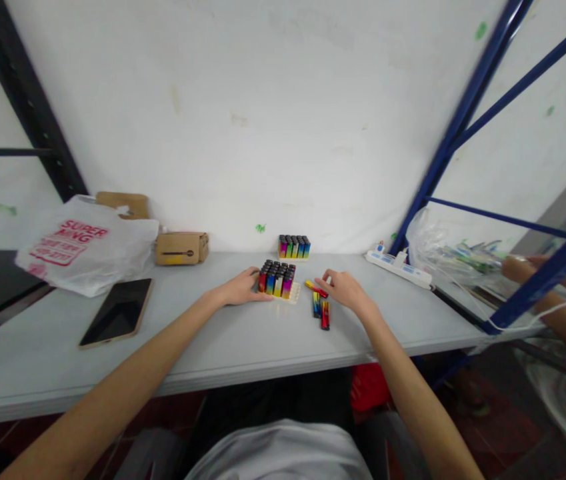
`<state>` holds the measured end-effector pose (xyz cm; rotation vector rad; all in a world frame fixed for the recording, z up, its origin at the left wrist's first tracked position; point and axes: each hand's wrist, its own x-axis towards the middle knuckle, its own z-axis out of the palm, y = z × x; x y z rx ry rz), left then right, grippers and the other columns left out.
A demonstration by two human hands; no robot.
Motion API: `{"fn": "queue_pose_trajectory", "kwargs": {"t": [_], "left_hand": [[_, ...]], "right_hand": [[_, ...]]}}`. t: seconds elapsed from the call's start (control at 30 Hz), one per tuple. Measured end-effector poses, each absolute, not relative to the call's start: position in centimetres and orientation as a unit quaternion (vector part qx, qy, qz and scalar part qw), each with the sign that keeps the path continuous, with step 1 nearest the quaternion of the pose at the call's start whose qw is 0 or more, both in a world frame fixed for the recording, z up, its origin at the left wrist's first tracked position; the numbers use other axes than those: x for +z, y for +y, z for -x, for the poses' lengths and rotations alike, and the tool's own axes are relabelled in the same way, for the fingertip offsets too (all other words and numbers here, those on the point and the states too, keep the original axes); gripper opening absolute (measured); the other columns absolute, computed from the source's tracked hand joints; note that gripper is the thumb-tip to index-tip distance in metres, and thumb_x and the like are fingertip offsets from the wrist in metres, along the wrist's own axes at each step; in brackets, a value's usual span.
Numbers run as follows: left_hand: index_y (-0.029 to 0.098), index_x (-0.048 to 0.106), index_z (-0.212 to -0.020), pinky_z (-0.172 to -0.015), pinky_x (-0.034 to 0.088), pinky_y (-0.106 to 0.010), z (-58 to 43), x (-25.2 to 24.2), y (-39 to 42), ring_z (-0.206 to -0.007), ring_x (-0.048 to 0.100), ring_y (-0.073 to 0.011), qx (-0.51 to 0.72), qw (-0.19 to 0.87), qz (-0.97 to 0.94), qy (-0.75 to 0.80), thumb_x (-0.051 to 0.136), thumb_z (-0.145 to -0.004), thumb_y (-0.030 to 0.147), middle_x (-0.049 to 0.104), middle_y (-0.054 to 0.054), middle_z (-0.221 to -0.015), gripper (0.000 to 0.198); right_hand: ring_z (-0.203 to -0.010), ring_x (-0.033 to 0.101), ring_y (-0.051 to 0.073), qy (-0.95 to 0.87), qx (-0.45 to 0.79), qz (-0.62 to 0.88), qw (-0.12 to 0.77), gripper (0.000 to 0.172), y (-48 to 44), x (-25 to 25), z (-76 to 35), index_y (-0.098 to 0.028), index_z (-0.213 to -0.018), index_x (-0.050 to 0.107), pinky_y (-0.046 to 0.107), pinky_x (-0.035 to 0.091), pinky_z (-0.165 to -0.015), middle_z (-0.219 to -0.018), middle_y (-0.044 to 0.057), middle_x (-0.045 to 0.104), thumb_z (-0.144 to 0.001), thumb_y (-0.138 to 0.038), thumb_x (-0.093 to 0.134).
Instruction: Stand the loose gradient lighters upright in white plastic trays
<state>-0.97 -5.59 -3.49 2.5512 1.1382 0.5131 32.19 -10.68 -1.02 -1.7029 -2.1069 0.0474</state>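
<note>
Several colourful lighters (277, 279) with black tops stand upright in a pale holder (295, 293), whose right end shows bare slots. My left hand (243, 288) is wrapped round the left side of this holder, thumb along its near edge. Right of it, my right hand (340, 287) pinches at the end of a yellow and red lighter (316, 288) lying on the table. Just below that hand lie a blue and yellow lighter (317, 305) and a red lighter (325, 316). A second filled holder of lighters (294, 247) stands near the wall.
On the grey table (203, 347) are a phone (117, 312), a white plastic bag (87, 243) and a cardboard box (183, 249) at left. A power strip (399, 267) lies by the blue rack (443, 157). Another person's arms (553, 303) show at far right.
</note>
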Motion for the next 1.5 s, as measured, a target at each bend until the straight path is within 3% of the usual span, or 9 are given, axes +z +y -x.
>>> {"fn": "queue_pose_trajectory", "kwargs": {"t": [0.13, 0.2, 0.3, 0.4, 0.77, 1.0, 1.23, 1.37, 1.5], "left_hand": [[0.02, 0.065, -0.127, -0.116, 0.035, -0.043, 0.9, -3.4, -5.7, -0.131, 0.05, -0.0352, 0.188, 0.157, -0.885, 0.396, 0.065, -0.078, 0.074, 0.056, -0.013, -0.144, 0.073], [0.02, 0.065, -0.127, -0.116, 0.036, -0.043, 0.9, -3.4, -5.8, -0.13, 0.051, -0.0353, 0.189, 0.16, -0.883, 0.398, 0.066, -0.077, 0.073, 0.056, -0.013, -0.144, 0.072], [0.019, 0.065, -0.127, -0.116, 0.036, -0.043, 0.8, -3.4, -5.8, -0.131, 0.051, -0.0353, 0.181, 0.156, -0.882, 0.405, 0.066, -0.077, 0.074, 0.056, -0.013, -0.143, 0.074], [0.017, 0.064, -0.127, -0.117, 0.034, -0.042, 0.8, -3.2, -5.9, -0.133, 0.048, -0.0352, 0.164, 0.149, -0.886, 0.407, 0.064, -0.078, 0.074, 0.055, -0.015, -0.143, 0.075], [0.017, 0.064, -0.128, -0.118, 0.034, -0.041, 1.0, -3.4, -5.7, -0.132, 0.049, -0.0346, 0.165, 0.15, -0.886, 0.407, 0.064, -0.079, 0.074, 0.054, -0.014, -0.144, 0.075], [0.017, 0.065, -0.124, -0.116, 0.036, -0.042, 1.0, -3.5, -5.7, -0.129, 0.051, -0.0348, 0.175, 0.14, -0.887, 0.403, 0.065, -0.079, 0.073, 0.056, -0.014, -0.142, 0.072], [0.018, 0.067, -0.12, -0.116, 0.037, -0.042, 1.0, -3.3, -5.8, -0.129, 0.052, -0.0349, 0.178, 0.139, -0.888, 0.4, 0.064, -0.078, 0.075, 0.057, -0.014, -0.14, 0.072], [0.018, 0.068, -0.118, -0.116, 0.038, -0.041, 1.0, -3.4, -5.7, -0.129, 0.052, -0.0351, 0.176, 0.14, -0.887, 0.403, 0.064, -0.077, 0.076, 0.057, -0.014, -0.14, 0.072], [0.016, 0.065, -0.125, -0.116, 0.037, -0.042, 1.0, -3.5, -5.7, -0.13, 0.052, -0.0353, 0.173, 0.142, -0.883, 0.411, 0.065, -0.077, 0.075, 0.055, -0.014, -0.142, 0.076]], "right_hand": [[-0.099, 0.065, 0.03, -0.774, -0.009, 0.606, 0.182, 0.059, -13.9, -2.2, -31.9, -0.017, -0.129, 0.061, 0.037, 0.046, -0.086, -0.107, 0.019, 0.069, -0.096, -0.065, 0.048], [-0.122, 0.056, 0.036, -0.775, -0.041, 0.601, 0.19, 0.067, -15.3, -3.3, -31.0, -0.019, -0.143, 0.052, 0.044, 0.043, -0.098, -0.133, 0.023, 0.058, -0.096, -0.066, 0.046], [-0.144, 0.037, 0.033, -0.787, -0.016, 0.586, 0.191, 0.066, -16.2, -5.1, -30.0, -0.026, -0.155, 0.037, 0.049, 0.034, -0.112, -0.156, 0.017, 0.039, -0.101, -0.063, 0.035], [-0.147, 0.034, 0.029, -0.792, 0.03, 0.585, 0.17, 0.059, -15.0, -5.8, -30.2, -0.027, -0.158, 0.032, 0.054, 0.025, -0.117, -0.159, 0.013, 0.038, -0.105, -0.054, 0.027], [-0.106, 0.063, 0.022, -0.859, -0.034, 0.467, 0.207, 0.03, -6.8, -4.5, -33.8, -0.014, -0.125, 0.063, 0.032, 0.045, -0.098, -0.115, 0.014, 0.068, -0.098, -0.026, 0.055], [-0.087, 0.068, 0.024, -0.886, -0.006, 0.45, 0.113, 0.022, -3.5, -2.5, -32.9, -0.016, -0.104, 0.076, 0.028, 0.046, -0.079, -0.096, 0.012, 0.075, -0.093, -0.03, 0.064], [-0.051, 0.055, 0.014, -0.846, 0.113, 0.484, 0.193, 0.045, -3.9, -1.2, -33.2, -0.017, -0.07, 0.068, 0.026, 0.038, -0.058, -0.058, 0.003, 0.064, -0.099, -0.048, 0.051], [-0.048, 0.051, 0.012, -0.789, 0.201, 0.469, 0.343, 0.044, -3.5, -0.2, -32.4, -0.017, -0.088, 0.064, 0.025, 0.039, -0.055, -0.063, 0.001, 0.064, -0.101, -0.052, 0.039], [-0.048, 0.05, 0.011, -0.716, 0.356, 0.369, 0.474, 0.051, -3.2, 0.2, -29.7, -0.021, -0.119, 0.052, 0.024, 0.04, -0.05, -0.077, 0.001, 0.07, -0.092, -0.064, 0.049]]}}
